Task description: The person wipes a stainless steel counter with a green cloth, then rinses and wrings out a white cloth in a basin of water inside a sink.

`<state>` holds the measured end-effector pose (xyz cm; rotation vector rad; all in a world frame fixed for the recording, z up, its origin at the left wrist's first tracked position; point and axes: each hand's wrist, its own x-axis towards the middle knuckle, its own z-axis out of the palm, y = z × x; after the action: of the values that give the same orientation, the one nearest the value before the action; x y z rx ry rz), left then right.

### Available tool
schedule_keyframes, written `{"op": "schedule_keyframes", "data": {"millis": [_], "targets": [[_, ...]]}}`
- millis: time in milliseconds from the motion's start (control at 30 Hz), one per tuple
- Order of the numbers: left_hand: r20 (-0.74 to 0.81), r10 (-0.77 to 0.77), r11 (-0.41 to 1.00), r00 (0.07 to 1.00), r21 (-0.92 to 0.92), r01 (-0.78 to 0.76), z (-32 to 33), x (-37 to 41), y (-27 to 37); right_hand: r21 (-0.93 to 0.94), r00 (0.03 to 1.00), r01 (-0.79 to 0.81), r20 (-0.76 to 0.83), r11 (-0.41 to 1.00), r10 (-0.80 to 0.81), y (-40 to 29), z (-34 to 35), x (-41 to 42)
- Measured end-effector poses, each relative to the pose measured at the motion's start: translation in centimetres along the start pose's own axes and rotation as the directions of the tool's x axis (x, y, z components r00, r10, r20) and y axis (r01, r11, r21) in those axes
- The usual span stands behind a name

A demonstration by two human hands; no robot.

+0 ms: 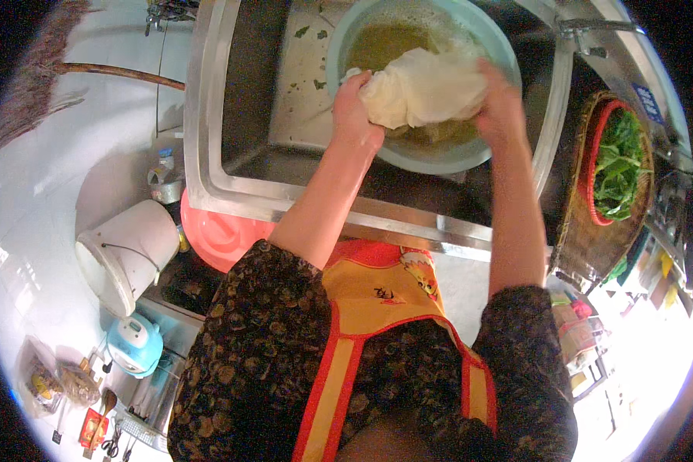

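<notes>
A wet, whitish cloth [421,86], bunched up, is held between both hands above a light-blue basin [439,164]. My left hand [355,110] grips its left end, with the thumb on top. At its right end, my right hand [499,104] is closed on the cloth and somewhat blurred by motion. Murky yellowish-brown water [375,46] with foam at the upper right fills part of the basin. The basin stands inside a stainless-steel sink [254,193], over a pale board or tray [300,115] with scraps of green leaf on it.
A faucet [595,52] is at the sink's upper right. Right of the sink, a red basket of leafy greens [618,167] rests on a woven tray [600,248]. A pink basin [225,231] lies below the sink's left corner, near a white bucket [133,248] and a blue rice cooker [134,345].
</notes>
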<state>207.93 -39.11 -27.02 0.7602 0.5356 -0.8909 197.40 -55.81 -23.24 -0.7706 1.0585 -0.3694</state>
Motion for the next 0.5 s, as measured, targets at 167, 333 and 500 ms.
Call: {"op": "schedule_keyframes", "data": {"millis": [167,333,500], "targets": [[0.090,-0.141,0.987,0.986,0.094,0.133,0.8,-1.5,-0.2,-0.759,0.678,0.645,0.520,0.083,-0.519,7.1,7.8,-6.9],[0.120,-0.124,0.992,0.985,0.019,0.123,0.0,-0.6,-1.7,-0.831,0.728,0.525,0.328,0.182,-0.603,7.4,7.9,2.0],[0.105,-0.122,0.973,0.987,0.210,0.098,-4.3,0.9,-1.4,-0.769,0.651,0.639,0.527,0.020,-0.547,8.2,8.8,-6.8]]}}
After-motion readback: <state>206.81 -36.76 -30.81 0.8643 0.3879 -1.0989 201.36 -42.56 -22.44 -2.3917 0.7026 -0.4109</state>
